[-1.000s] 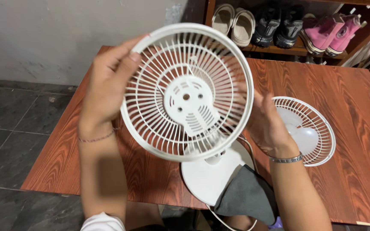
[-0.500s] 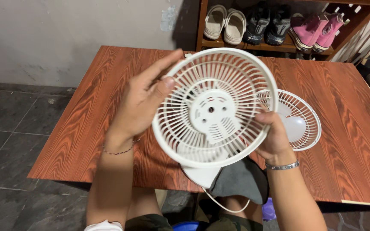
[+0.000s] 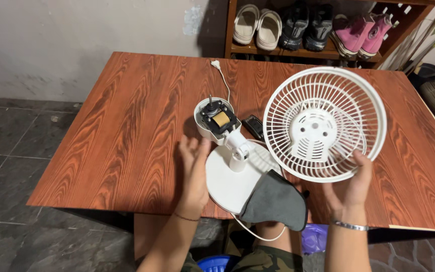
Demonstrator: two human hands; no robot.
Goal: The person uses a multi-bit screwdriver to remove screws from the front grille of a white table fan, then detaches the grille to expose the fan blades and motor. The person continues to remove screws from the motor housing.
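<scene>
Home setting: wooden shoe rack (image 3: pixel 328 50) against plain grey wall holds pale slippers (image 3: pixel 257 23), dark sneakers (image 3: pixel 306 22), pink high-tops (image 3: pixel 361 31); dark tiled floor (image 3: pixel 11 151); red-brown wood-grain table (image 3: pixel 127 126)

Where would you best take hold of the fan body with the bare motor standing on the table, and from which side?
Grip the white neck between the motor housing and the round base, coming from the left, where the left hand is open beside it. The neck is narrow and bare; the motor's shaft and coil are exposed on top, and a grey cloth covers the base's right front.
</scene>
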